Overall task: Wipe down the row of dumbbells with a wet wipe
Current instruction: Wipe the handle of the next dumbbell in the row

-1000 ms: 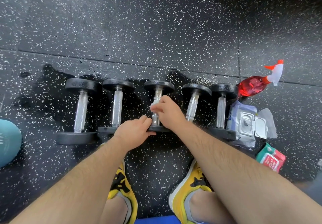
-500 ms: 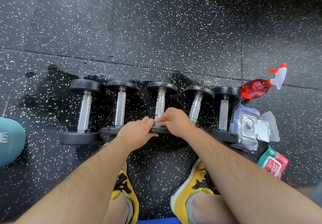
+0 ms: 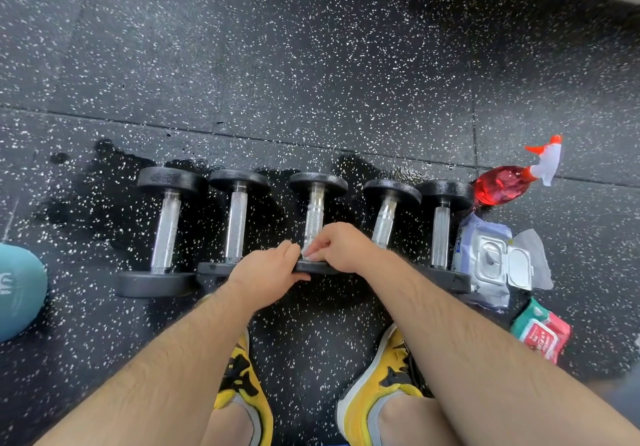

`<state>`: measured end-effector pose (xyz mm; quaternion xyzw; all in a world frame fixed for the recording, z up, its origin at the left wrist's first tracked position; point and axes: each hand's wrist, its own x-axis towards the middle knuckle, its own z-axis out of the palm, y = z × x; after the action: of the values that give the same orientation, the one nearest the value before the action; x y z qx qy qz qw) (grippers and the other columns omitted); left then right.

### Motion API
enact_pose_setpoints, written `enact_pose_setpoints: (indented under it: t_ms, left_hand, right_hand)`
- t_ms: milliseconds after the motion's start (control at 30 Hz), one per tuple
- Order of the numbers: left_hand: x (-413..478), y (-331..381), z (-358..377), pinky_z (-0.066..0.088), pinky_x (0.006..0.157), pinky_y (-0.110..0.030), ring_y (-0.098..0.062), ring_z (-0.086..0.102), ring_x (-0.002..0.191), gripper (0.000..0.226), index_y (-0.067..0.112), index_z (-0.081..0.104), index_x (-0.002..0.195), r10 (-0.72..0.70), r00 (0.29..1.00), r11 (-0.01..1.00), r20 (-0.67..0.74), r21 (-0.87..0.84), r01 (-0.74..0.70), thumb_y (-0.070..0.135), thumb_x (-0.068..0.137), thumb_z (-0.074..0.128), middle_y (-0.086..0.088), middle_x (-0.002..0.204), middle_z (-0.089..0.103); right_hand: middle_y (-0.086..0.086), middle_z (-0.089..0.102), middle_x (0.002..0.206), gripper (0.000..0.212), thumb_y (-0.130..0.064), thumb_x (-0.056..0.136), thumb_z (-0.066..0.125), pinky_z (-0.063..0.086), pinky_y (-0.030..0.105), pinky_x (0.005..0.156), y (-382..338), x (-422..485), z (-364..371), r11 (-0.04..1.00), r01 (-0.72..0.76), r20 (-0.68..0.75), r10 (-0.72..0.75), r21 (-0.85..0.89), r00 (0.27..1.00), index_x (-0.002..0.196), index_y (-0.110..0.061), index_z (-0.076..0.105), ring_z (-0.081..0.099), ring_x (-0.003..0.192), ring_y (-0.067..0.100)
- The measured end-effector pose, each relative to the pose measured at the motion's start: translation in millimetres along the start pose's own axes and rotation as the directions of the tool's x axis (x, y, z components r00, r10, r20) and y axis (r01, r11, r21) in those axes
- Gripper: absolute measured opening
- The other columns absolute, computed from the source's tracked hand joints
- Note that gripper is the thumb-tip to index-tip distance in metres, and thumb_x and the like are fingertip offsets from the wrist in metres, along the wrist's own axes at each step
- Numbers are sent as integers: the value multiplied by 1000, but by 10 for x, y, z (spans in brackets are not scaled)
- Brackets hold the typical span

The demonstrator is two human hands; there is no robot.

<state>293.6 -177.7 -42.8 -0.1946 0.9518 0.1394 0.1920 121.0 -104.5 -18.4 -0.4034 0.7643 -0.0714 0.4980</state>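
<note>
Several black dumbbells with chrome handles lie in a row on the speckled rubber floor. My right hand (image 3: 341, 248) holds a white wet wipe (image 3: 306, 254) against the near end of the middle dumbbell's handle (image 3: 314, 218). My left hand (image 3: 268, 272) grips that dumbbell's near black head (image 3: 317, 267), thumb underneath its edge. The other dumbbells, such as the leftmost (image 3: 166, 230) and the rightmost (image 3: 441, 234), lie untouched.
An open pack of wet wipes (image 3: 491, 262) lies right of the row, with a red spray bottle (image 3: 502, 185) behind it and a small red-green wipes pack (image 3: 540, 333) nearer me. A teal object (image 3: 17, 289) sits at the left edge. Wet patches darken the floor around the dumbbells. My yellow shoes (image 3: 242, 386) are below.
My right hand has slid the wipe down the middle dumbbell's handle from its middle to its near end. My left hand has stayed on the near head.
</note>
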Motion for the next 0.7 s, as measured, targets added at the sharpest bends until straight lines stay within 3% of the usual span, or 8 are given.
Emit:
enact_pose_setpoints:
  t_ms: [100,267,400,533,700]
  left_hand:
    - [-3,12,-17,34,53,-27,-12,43,62,46,17,42,105,-2,1000,1000,-8,-20,2,62,98,35,8,93,37]
    - [-7,-21,11,36,52,-28,-13,46,63,47,17,42,106,1,1000,1000,-2,9,-1,63,97,34,5,97,47]
    - [-9,5,-11,36,53,-28,-13,46,64,46,17,42,105,-1,1000,999,-3,-32,1,62,98,37,7,92,39]
    - [-12,-8,-2,37,54,-29,-14,45,63,46,17,43,106,-2,1000,1000,-5,-28,2,62,97,37,4,96,45]
    - [-3,-22,18,37,55,-28,-13,46,65,47,19,42,107,3,1000,999,17,-32,-3,64,97,36,5,101,47]
  right_hand:
    - [-15,71,96,10,-24,88,77,46,18,74,53,-27,-110,998,-6,29,4,62,1000,96,-28,81,61,87,-1]
    - [-13,71,98,11,-25,91,73,42,18,68,-80,16,-8,1000,-23,37,23,-13,999,96,-32,79,60,88,2]
    - [-13,73,92,9,-23,89,76,49,22,75,-25,2,-118,998,-52,73,50,34,996,95,-29,80,64,88,5]
    - [-14,70,91,10,-24,91,73,42,19,67,-66,35,-16,998,-49,44,48,29,998,95,-30,79,59,84,2]
    - [-15,70,95,9,-26,92,72,49,26,79,30,30,-63,997,-64,-3,65,37,998,91,-33,77,62,88,4]
